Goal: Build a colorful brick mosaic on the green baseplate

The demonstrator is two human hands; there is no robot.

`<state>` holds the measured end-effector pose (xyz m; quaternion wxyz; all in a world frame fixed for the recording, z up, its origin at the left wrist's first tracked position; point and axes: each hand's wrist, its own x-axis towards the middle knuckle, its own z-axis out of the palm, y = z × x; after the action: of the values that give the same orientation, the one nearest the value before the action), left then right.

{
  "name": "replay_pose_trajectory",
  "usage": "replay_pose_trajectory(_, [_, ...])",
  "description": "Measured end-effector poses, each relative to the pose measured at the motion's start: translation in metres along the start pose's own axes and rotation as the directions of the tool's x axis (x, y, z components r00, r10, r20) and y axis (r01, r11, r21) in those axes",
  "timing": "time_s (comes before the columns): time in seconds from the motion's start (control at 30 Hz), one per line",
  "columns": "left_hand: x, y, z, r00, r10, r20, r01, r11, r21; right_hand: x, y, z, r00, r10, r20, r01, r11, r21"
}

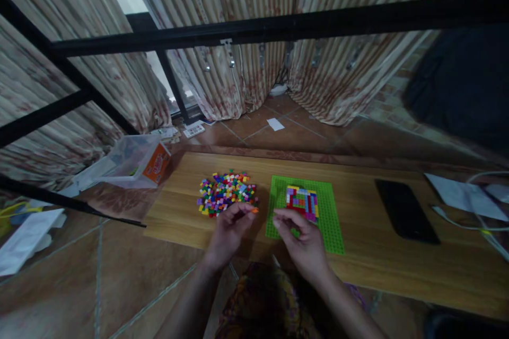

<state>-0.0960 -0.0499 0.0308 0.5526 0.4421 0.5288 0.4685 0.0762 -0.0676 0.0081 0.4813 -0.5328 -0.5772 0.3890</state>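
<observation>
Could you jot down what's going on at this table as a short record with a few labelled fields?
surface: wooden board laid on a tiled floor
left hand: left hand pinches a small orange brick beside the pile of coloured bricks
right hand: right hand rests over the near edge of the green baseplate, fingers curled
build: multicoloured brick patch on the baseplate
nearby: black phone to the right; clear plastic box to the left
</observation>
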Motion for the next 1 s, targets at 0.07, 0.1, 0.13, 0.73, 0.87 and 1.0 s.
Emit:
replay_pose_trajectory(0.07, [-0.007,0.006,0.012,0.995,0.027,0.094,-0.033,0.997,0.064,0.000,-0.006,0.003,0.999,-0.008,0.031,0.006,0.998,0.059])
replay_pose_trajectory(0.1, [-0.010,0.008,0.016,0.991,0.032,0.131,-0.042,0.996,0.075,-0.001,-0.009,0.003,0.999,-0.010,0.039,0.006,0.996,0.086])
replay_pose_trajectory(0.13, [-0.013,0.010,0.020,0.987,0.035,0.156,-0.048,0.996,0.080,-0.002,-0.011,0.003,0.999,-0.007,0.042,0.003,0.994,0.111])
replay_pose_trajectory(0.73, [-0.014,-0.017,0.037,0.961,-0.154,0.230,0.161,0.987,-0.013,-0.010,0.005,-0.034,0.955,0.295,-0.023,-0.257,0.866,0.430])
replay_pose_trajectory(0.87, [-0.007,-0.027,0.035,0.965,-0.178,0.191,0.176,0.984,0.029,-0.006,0.009,-0.053,0.952,0.302,-0.042,-0.267,0.892,0.365])
replay_pose_trajectory(1.0, [0.000,-0.039,0.031,0.976,-0.121,0.182,0.103,0.989,0.107,-0.004,0.015,-0.067,0.946,0.320,-0.042,-0.290,0.899,0.329])
